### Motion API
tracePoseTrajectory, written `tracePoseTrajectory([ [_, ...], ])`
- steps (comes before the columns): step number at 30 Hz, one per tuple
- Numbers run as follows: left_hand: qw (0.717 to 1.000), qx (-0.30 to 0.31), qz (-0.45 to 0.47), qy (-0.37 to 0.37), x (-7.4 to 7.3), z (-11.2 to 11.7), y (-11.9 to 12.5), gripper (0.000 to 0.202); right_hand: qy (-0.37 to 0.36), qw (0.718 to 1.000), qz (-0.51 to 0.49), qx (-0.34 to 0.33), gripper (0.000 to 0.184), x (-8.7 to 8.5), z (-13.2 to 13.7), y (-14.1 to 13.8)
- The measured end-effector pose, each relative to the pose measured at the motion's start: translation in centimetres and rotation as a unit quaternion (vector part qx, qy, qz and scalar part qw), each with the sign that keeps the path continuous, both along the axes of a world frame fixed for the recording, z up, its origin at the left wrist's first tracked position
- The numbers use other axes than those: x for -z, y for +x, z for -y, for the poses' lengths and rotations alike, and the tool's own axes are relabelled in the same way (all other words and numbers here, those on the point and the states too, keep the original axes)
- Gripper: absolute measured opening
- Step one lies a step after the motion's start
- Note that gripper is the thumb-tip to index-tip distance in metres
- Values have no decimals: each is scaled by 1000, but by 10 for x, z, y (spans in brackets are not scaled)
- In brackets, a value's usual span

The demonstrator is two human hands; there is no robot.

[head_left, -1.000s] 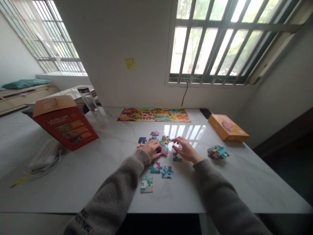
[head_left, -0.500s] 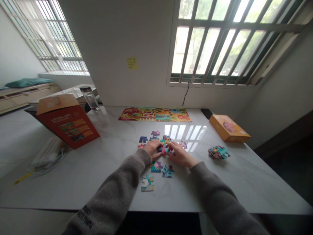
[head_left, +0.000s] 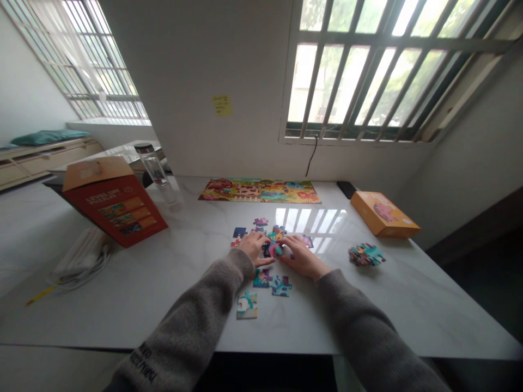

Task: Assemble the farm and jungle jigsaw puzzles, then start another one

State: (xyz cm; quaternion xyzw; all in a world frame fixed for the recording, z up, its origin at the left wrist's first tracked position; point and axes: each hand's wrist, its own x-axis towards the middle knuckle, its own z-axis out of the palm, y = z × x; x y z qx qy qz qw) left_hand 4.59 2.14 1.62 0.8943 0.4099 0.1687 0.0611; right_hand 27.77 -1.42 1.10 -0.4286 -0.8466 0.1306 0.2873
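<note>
Between my hands lies a colourful puzzle piece (head_left: pixel 274 249), pink and teal with a dark part at its left. My left hand (head_left: pixel 254 248) rests at its left side, index finger and thumb curved around the dark part. From the right, my right hand (head_left: pixel 301 257) grips the teal edge between fingers and thumb. Behind them are a yellow and teal piece (head_left: pixel 278 232), a dark blue piece (head_left: pixel 239 232) and a pink-purple piece (head_left: pixel 260 221). Nearer to me lie a purple and teal piece (head_left: pixel 261 277), a teal leafy piece (head_left: pixel 281 286) and a piece with a white shape (head_left: pixel 247 305).
A pile of puzzle pieces (head_left: pixel 366 254) lies to the right, before an orange box (head_left: pixel 383 215) and a black phone (head_left: pixel 346 189). Assembled puzzles (head_left: pixel 260 190) line the wall. At left are a red box (head_left: pixel 118 204), a glass bottle (head_left: pixel 151 166) and a white power strip with cable (head_left: pixel 84 256).
The pink and teal piece has turned slightly between my fingers. My left thumb has spread a little lower and further right; my right hand stays nearly in place.
</note>
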Motion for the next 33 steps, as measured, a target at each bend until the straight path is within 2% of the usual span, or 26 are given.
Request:
tracePoseTrajectory([
  [4, 1000, -5, -3, -7, -1, 3, 5, 44, -2, 1000, -6, 8, 33, 2, 1, -4],
  [10, 997, 22, 59, 47, 4, -7, -3, 48, 0, 996, -84, 8, 41, -5, 2, -5],
  [15, 989, 70, 96, 89, 2, -8, -6, 52, -86, 975, -200, 29, 39, -8, 2, -10],
  [20, 985, 100, 106, 88, -10, -4, -10, 46, -123, 962, -241, 36, 38, -8, 4, -20],
  [23, 982, 92, 149, 69, -17, -2, -26, 33, -126, 961, -241, 49, 34, -9, 7, -21],
  [25, 977, 64, 194, 55, -18, 1, -43, 27, -122, 962, -237, 64, 29, -8, 8, -21],
  [28, 971, 7, 236, 40, -9, 9, -71, 22, -112, 960, -239, 87, 23, -5, 7, -21],
  [33, 978, -44, 200, 23, 11, 35, -115, 19, -125, 953, -266, 76, 22, -1, 7, -30],
])
